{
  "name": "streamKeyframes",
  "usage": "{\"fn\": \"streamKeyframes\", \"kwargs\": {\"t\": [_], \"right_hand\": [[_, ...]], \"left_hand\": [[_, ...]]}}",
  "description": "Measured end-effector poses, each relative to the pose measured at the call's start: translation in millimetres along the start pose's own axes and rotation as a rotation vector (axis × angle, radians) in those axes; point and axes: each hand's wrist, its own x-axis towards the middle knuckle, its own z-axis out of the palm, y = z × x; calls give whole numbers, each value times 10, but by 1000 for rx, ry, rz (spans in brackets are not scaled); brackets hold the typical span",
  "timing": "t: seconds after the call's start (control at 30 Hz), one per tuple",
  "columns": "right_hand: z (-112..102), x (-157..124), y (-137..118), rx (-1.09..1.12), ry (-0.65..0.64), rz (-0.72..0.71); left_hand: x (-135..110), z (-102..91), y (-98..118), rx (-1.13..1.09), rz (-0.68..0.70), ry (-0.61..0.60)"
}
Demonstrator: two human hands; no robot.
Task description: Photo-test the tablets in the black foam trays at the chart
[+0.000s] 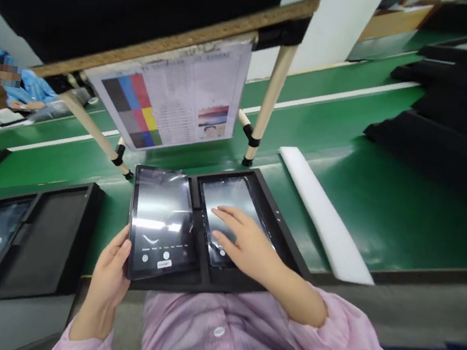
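Observation:
A black foam tray (288, 246) lies on the green belt right in front of me. My left hand (109, 279) grips the lower left corner of a tablet (162, 217) tilted up over the tray's left slot; its screen is lit, with small round icons near the bottom. A second tablet (223, 200) lies flat in the right slot. My right hand (242, 240) rests on it, fingers spread flat on the glass.
Another black tray (56, 231) holding a tablet sits at the left. A white foam strip (323, 216) lies on the belt to the right. A colour test chart (170, 96) hangs from a shelf on pipe legs. Black foam stacks (463, 114) fill the far right. A person in blue sits far left.

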Motion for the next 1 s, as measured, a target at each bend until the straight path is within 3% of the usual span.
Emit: {"fn": "streamKeyframes", "kwargs": {"t": [0.13,0.27,0.37,0.43,0.53,0.7,1.0], "right_hand": [[165,84,-309,392,8,1],[297,181,-521,917,204,24],[322,288,-601,1120,232,120],[304,354,-632,1157,214,169],[272,414,-662,1187,204,217],[285,421,-664,1179,199,246],[329,427,-620,1174,207,252]], "left_hand": [[-170,-43,138,-113,116,-32],[-186,80,159,-193,212,-103],[-128,215,67,-228,380,-5],[-97,284,-16,-150,560,59],[-87,328,-99,186,774,34],[-94,325,-98,663,854,72],[-59,406,-112,910,987,260]]}}
